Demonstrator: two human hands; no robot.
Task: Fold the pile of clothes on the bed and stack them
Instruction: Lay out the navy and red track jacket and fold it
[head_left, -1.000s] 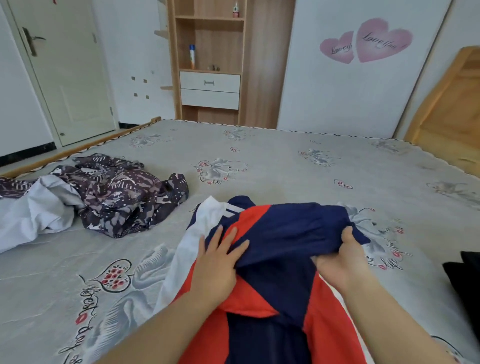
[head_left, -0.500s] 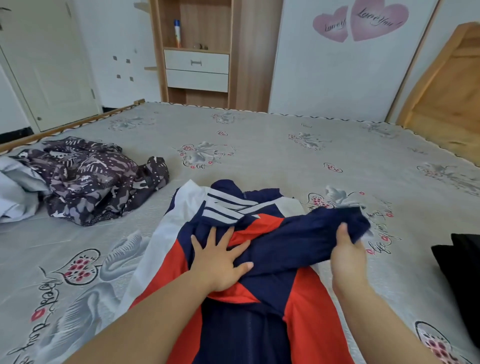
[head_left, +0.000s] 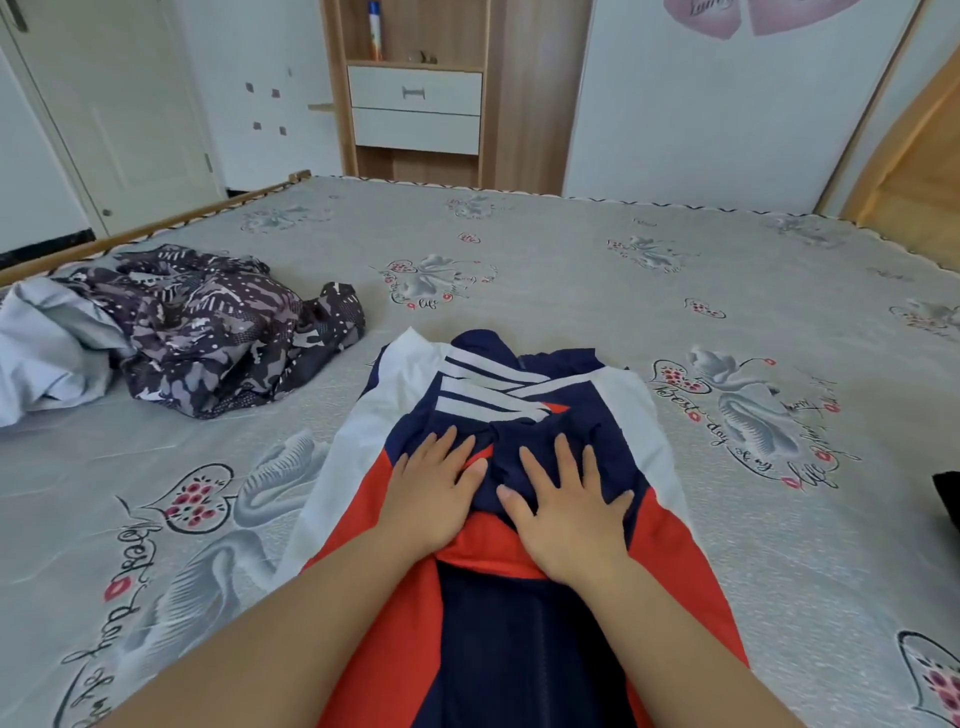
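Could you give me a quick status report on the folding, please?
Left hand and right hand flat, pressing the jacket. Sleeves folded in. Unfolded clothes wait left, nothing blocking.

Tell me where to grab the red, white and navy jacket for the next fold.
Probably the far collar end of the jacket, pinched at its two white shoulder corners from the outer sides. Both sleeves already lie folded inward under the left hand and right hand, leaving a long narrow strip to fold toward you.

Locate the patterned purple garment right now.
In the head view the patterned purple garment lies crumpled on the bed, left of the jacket, partly over a grey cloth at the left edge.
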